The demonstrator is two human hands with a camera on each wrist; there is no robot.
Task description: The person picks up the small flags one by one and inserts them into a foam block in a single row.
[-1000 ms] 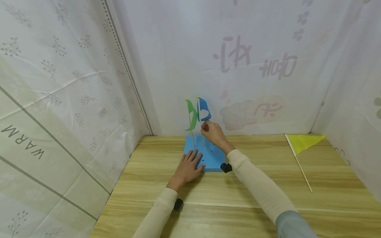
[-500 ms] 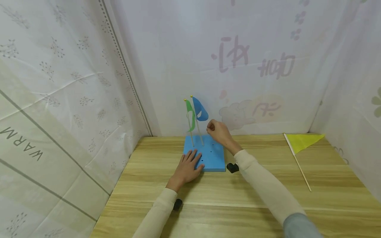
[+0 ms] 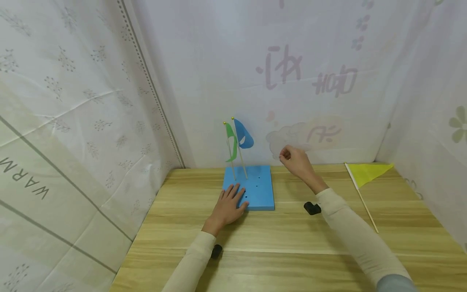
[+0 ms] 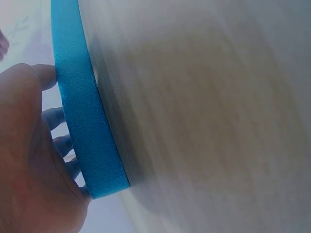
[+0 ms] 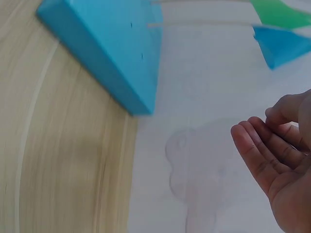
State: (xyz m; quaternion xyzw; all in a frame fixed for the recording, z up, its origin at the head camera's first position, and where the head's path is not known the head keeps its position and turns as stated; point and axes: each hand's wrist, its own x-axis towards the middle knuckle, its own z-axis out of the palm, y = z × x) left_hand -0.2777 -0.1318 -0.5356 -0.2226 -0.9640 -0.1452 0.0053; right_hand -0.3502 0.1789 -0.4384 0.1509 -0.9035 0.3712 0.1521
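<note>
A flat blue block with small holes (image 3: pixel 260 196) lies on the wooden table. My left hand (image 3: pixel 226 207) rests on its near left part with fingers spread; the left wrist view shows the fingers (image 4: pixel 47 75) at the block's edge (image 4: pixel 90 116). Two small flags, one green (image 3: pixel 234 150) and one blue (image 3: pixel 245 136), stand by their sticks in holes at the far left, both leaning slightly left. Right of the block, my right hand (image 3: pixel 297 163) is raised above the table. It holds nothing, its fingers (image 5: pixel 257 160) loosely bent.
A yellow flag (image 3: pixel 366 174) on a thin stick lies on the right part of the table (image 3: pixel 270 259). Behind the table hangs a pale printed cloth (image 3: pixel 219 81), with more cloth at both sides. Black wrist devices (image 3: pixel 312 208) are on both arms.
My right hand has let go of the blue flag's stick and moved right, away from it. The blue flag has tipped left towards the green one. My left hand stays put.
</note>
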